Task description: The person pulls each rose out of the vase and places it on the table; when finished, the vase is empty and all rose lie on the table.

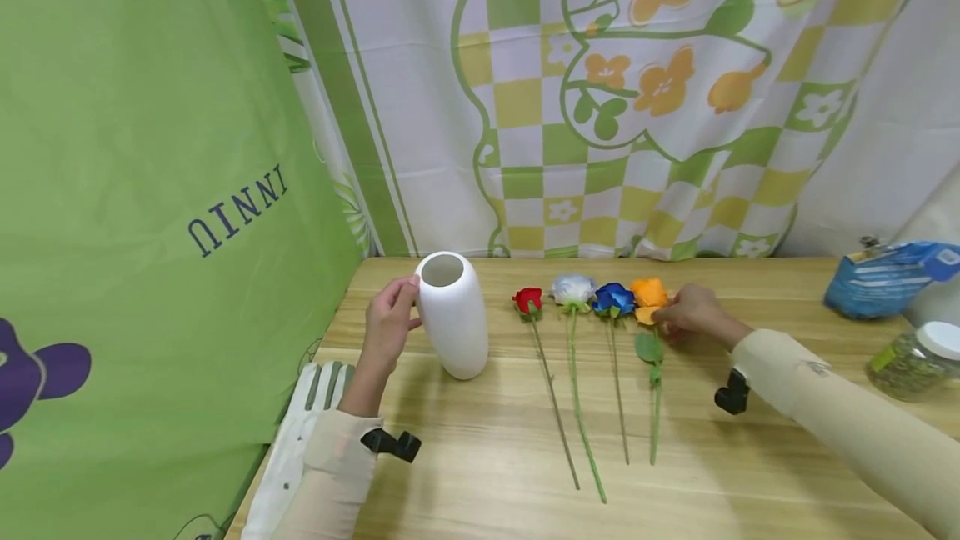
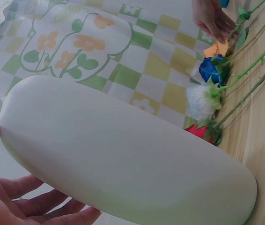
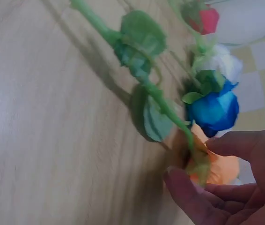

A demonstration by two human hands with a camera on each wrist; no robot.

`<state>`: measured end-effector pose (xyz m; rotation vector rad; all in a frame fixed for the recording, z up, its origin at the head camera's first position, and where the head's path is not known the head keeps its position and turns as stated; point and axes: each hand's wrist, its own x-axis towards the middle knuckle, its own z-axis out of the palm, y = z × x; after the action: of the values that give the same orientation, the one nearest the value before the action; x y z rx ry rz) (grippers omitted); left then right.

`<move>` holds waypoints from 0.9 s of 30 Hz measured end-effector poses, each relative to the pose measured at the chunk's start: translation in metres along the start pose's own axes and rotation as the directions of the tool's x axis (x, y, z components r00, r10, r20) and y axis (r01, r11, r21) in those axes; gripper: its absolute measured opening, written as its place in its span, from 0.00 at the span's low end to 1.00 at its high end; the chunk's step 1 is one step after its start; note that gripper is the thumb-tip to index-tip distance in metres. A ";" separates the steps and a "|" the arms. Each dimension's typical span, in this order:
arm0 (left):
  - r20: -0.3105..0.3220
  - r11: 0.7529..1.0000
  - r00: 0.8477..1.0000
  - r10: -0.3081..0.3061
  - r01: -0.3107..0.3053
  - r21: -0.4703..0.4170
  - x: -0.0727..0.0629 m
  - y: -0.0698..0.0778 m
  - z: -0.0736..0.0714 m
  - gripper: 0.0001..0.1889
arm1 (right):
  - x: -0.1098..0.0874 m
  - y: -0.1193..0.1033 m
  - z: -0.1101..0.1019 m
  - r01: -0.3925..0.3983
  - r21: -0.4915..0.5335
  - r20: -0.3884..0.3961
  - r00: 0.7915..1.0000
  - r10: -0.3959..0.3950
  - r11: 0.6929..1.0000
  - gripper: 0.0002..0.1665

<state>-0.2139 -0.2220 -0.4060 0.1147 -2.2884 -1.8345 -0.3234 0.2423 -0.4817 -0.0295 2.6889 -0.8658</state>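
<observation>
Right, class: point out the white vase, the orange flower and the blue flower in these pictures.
white vase (image 1: 453, 323), head view, middle of its body.
orange flower (image 1: 649, 292), head view, on the bloom.
blue flower (image 3: 215, 108), right wrist view, centre of the bloom.

The left hand (image 1: 390, 325) is raised, fingers curled around something upright. The right hand (image 1: 693, 312) lies low, well apart, fingertips (image 3: 188, 187) pinching; both forearms are sleeved.
</observation>
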 end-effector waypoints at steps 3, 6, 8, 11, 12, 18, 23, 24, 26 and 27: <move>-0.002 1.000 1.000 -0.001 0.001 0.002 0.001 0.000 0.000 0.23 | -0.004 0.001 -0.008 -0.003 0.025 0.021 1.000 0.002 1.000 0.21; -0.002 1.000 1.000 0.002 -0.002 0.004 0.001 0.000 0.000 0.23 | -0.010 0.003 -0.018 -0.009 0.051 0.033 0.999 0.008 0.999 0.30; 0.003 1.000 1.000 0.007 -0.007 0.004 0.002 0.000 0.001 0.24 | -0.015 0.003 -0.026 -0.007 0.048 0.034 0.999 0.005 0.999 0.36; 0.009 1.000 1.000 0.013 -0.013 -0.001 0.002 0.000 0.002 0.25 | -0.021 0.002 -0.038 0.002 0.058 0.033 0.999 -0.004 0.998 0.38; 0.009 1.000 1.000 0.013 -0.013 -0.004 0.003 -0.001 0.002 0.26 | -0.024 0.001 -0.043 0.007 0.064 0.030 1.000 -0.009 0.998 0.38; -0.152 0.996 0.985 0.077 -0.069 0.056 0.007 0.002 -0.009 0.23 | -0.035 -0.004 -0.059 0.064 0.099 0.002 0.998 -0.065 0.993 0.33; -0.464 0.959 0.840 0.281 -0.263 0.105 -0.006 0.021 -0.027 0.16 | -0.046 -0.016 -0.067 0.115 0.096 -0.039 0.993 -0.112 0.989 0.30; -0.488 0.942 0.809 0.328 -0.320 0.102 -0.011 0.026 -0.029 0.15 | -0.049 -0.019 -0.069 0.129 0.084 -0.055 0.991 -0.125 0.988 0.29; -0.460 0.900 0.785 0.414 -0.429 0.077 -0.020 0.038 -0.031 0.14 | -0.057 -0.027 -0.072 0.166 0.065 -0.077 0.984 -0.161 0.984 0.27; -0.413 0.875 0.788 0.457 -0.481 0.052 -0.024 0.043 -0.030 0.13 | -0.062 -0.031 -0.074 0.186 0.052 -0.087 0.980 -0.182 0.981 0.26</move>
<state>-0.1813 -0.2364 -0.3605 -0.0686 -1.7661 -1.4442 -0.2894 0.2660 -0.3895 -0.2382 2.7671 -1.0230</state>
